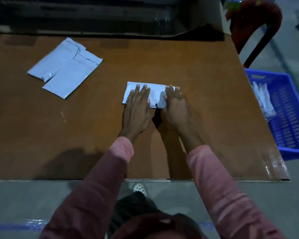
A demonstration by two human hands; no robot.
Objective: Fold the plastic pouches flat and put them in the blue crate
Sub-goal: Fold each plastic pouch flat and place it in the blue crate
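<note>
A pale plastic pouch [154, 94], folded into a narrow strip, lies in the middle of the brown table [197, 80]. My left hand [137, 109] presses flat on its left half with straight, spread fingers. My right hand [175, 107] presses on its right half, fingers straight and together. A dark flap shows below the pouch between my hands. Two unfolded pale pouches [64, 68] lie overlapped at the table's far left. The blue crate [286, 118] stands off the table's right edge, with several folded pouches [262, 100] inside it.
A dark red plastic chair [254, 26] stands beyond the table's far right corner. A long dark surface runs along the table's far edge. The table's near edge lies just before my body, with grey floor and my white shoe [139, 188] below.
</note>
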